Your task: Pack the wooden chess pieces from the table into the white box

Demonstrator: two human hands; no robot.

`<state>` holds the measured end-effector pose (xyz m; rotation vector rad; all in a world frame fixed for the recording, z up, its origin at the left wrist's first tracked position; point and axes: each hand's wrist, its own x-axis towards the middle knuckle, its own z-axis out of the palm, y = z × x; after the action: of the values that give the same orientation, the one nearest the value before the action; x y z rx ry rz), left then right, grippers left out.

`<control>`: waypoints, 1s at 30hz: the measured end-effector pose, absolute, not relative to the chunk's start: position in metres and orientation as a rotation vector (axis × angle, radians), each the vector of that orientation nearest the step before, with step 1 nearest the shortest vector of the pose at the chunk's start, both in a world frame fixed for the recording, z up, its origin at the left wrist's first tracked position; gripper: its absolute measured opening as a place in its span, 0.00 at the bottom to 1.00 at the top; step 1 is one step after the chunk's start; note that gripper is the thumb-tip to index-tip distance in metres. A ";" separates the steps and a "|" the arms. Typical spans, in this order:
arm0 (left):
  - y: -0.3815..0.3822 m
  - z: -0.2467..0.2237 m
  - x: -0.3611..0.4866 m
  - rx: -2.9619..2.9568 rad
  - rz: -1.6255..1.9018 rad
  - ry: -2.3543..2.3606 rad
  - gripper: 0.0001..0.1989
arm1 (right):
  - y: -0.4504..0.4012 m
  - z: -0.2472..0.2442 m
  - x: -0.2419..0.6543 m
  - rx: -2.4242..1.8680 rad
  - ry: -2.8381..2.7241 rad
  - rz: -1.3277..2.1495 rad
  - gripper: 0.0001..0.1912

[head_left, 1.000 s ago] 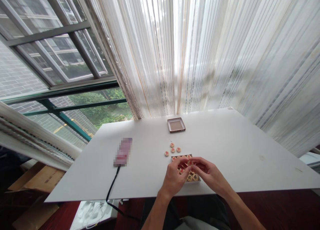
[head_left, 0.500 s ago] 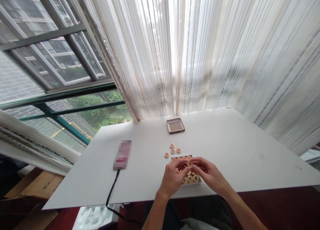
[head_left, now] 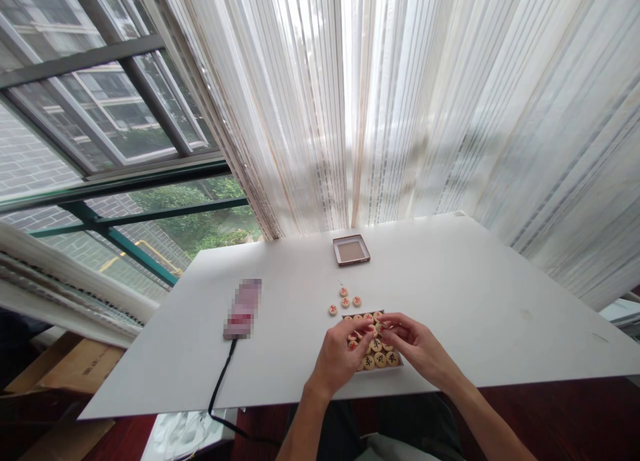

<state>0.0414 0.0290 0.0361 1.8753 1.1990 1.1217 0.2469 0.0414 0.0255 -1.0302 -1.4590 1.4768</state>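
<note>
Round wooden Chinese chess pieces with red and black characters fill rows in a shallow box (head_left: 376, 371) at the table's near edge. Over it, my left hand (head_left: 336, 354) pinches a Chinese chess piece (head_left: 373, 331) between thumb and forefinger. The fingers partly hide this piece. My right hand (head_left: 417, 347) is close by on the right, its fingers bent and the thumb apart, fingertips beside the pieces. Black-marked pieces (head_left: 380, 359) show in the front row. Beyond the box lie several loose red-marked pieces (head_left: 345, 301).
The box's lid (head_left: 351, 251) lies with its hollow side up farther back on the white table (head_left: 430, 274). A blurred-out phone-like object (head_left: 243, 309) with a black cable (head_left: 220, 381) is on the left. Sheer curtains (head_left: 390, 114) hang along the far edge.
The piece that both hands held has shifted slightly left and tilted in my left fingers. My right fingertips have come a little away from it. The loose pieces have stayed put.
</note>
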 end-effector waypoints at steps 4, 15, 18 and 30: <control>0.025 0.028 0.029 2.071 1.223 1.297 0.10 | 0.040 0.023 0.252 -1.111 -1.539 1.369 0.17; 0.013 0.010 0.024 2.254 1.072 1.338 0.15 | 0.035 0.023 0.238 -1.211 -1.758 1.107 0.11; 0.012 0.012 0.024 2.268 1.035 1.336 0.16 | 0.034 0.022 0.235 -1.223 -1.783 1.083 0.12; 0.012 0.011 0.025 2.264 1.047 1.346 0.17 | 0.031 0.026 0.231 -1.367 -1.901 0.932 0.10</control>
<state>0.0249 0.0119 0.0114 2.2635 1.3457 1.0468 0.2308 0.0306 0.0258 -1.3668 -1.9010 0.9318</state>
